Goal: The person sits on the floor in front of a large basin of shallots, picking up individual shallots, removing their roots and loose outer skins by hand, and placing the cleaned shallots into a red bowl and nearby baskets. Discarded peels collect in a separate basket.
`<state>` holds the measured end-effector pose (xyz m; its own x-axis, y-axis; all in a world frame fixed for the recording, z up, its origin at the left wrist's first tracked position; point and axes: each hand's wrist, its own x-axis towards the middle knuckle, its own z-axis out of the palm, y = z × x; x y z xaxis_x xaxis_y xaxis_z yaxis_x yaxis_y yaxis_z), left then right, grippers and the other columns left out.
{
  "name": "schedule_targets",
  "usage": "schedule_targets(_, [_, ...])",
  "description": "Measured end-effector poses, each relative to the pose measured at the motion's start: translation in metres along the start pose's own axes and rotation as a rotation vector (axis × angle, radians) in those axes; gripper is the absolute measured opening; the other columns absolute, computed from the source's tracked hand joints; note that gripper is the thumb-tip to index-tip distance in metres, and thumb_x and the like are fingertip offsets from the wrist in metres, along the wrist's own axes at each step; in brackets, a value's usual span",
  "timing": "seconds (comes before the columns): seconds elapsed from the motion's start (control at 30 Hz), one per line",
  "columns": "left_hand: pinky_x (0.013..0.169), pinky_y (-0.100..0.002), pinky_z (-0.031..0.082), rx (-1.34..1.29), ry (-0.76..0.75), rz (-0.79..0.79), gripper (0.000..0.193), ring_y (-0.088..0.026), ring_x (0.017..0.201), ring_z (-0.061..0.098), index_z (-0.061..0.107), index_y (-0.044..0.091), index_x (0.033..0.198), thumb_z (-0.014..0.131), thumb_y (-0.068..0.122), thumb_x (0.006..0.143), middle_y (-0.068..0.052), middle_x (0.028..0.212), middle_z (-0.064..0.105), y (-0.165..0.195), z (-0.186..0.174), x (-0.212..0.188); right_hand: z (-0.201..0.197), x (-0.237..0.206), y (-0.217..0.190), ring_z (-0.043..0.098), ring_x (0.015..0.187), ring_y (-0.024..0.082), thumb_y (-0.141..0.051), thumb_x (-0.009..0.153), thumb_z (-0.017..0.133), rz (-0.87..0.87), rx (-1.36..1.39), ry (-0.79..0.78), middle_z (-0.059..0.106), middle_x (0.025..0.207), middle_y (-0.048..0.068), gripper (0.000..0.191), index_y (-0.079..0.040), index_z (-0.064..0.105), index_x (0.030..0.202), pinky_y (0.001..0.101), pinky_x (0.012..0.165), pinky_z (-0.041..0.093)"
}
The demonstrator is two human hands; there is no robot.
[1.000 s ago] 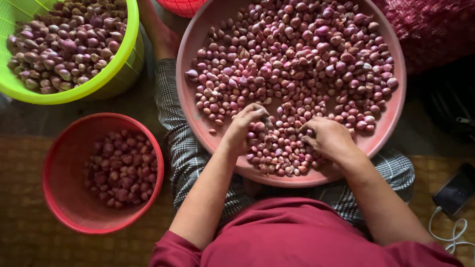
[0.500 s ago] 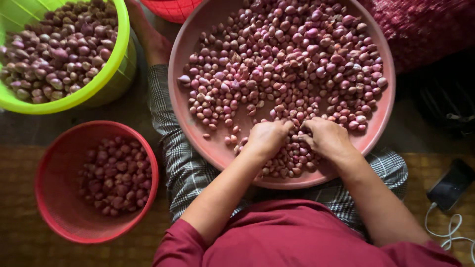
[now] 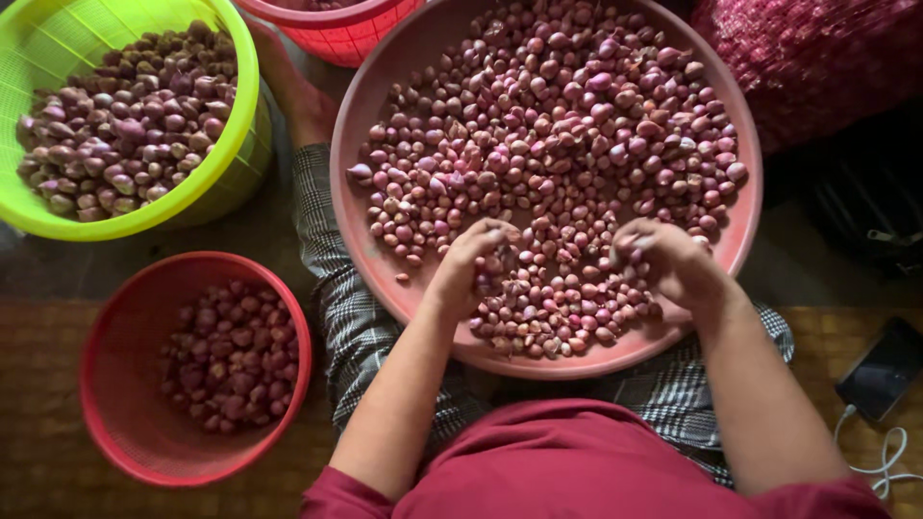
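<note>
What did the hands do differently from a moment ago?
Both hands lifted a little off the shallots and curled up: the left hand and the right hand each now seem to be pinching small shallots. The right hand moved slightly away from the left. The pink tray, green basket and red basket stayed put.

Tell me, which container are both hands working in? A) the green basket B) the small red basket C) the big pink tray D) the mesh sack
C: both the left hand and right hand rest among shallots on the pink tray.
</note>
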<state>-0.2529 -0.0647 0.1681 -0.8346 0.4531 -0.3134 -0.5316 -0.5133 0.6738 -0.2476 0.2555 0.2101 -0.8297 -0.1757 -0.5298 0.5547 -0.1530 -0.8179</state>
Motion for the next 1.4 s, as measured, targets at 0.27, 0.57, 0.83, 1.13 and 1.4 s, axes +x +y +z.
schedule_targets(0.27, [0.058,-0.030,0.050,0.758,0.158,0.356,0.022,-0.015,0.069,0.063,0.076,0.006,0.105,0.075,0.027,0.101,-0.005,0.079,0.071,-0.016,0.023,0.040,0.033,0.047,-0.015,0.073,0.082,0.024,-0.028,0.092,0.071,-0.399,-0.965,0.348,0.075,0.096,0.006,0.031,-0.012,0.071,0.118,0.0405,0.077,0.059])
schedule_targets(0.57, [0.066,-0.051,0.057,1.744,0.016,0.482,0.026,-0.035,0.080,0.073,0.070,0.016,0.112,0.054,0.017,0.092,-0.015,0.089,0.073,-0.030,0.065,0.078,0.046,0.051,-0.025,0.070,0.097,0.039,-0.036,0.089,0.073,-0.181,-1.589,0.216,0.073,0.099,0.018,0.036,-0.013,0.063,0.115,0.0518,0.082,0.055])
schedule_targets(0.83, [0.069,-0.050,0.057,1.802,0.006,0.402,0.019,-0.036,0.080,0.073,0.071,0.007,0.088,0.057,0.020,0.091,-0.016,0.087,0.074,-0.031,0.066,0.072,-0.028,0.043,-0.013,0.055,0.071,0.009,-0.019,0.087,0.071,-0.010,-0.225,0.068,0.074,0.091,-0.001,0.032,-0.009,0.073,0.117,0.0264,0.059,0.046])
schedule_targets(1.13, [0.046,-0.019,0.034,0.432,-0.017,0.011,0.020,-0.001,0.054,0.049,0.071,0.006,0.111,0.069,0.021,0.098,0.005,0.071,0.063,-0.033,0.030,0.048,0.039,0.008,0.012,0.071,0.074,0.031,-0.035,0.085,0.073,-0.328,-1.274,0.290,0.074,0.085,0.014,0.028,-0.012,0.073,0.101,0.0451,0.068,0.055])
schedule_targets(1.4, [0.046,-0.020,0.033,0.368,0.010,0.131,0.021,-0.002,0.053,0.045,0.069,0.006,0.114,0.070,0.020,0.098,0.007,0.065,0.053,-0.043,0.014,0.043,0.047,0.028,0.029,0.069,0.080,0.039,-0.038,0.093,0.065,-0.371,-1.484,0.277,0.071,0.085,0.018,0.030,-0.009,0.063,0.092,0.0512,0.070,0.054])
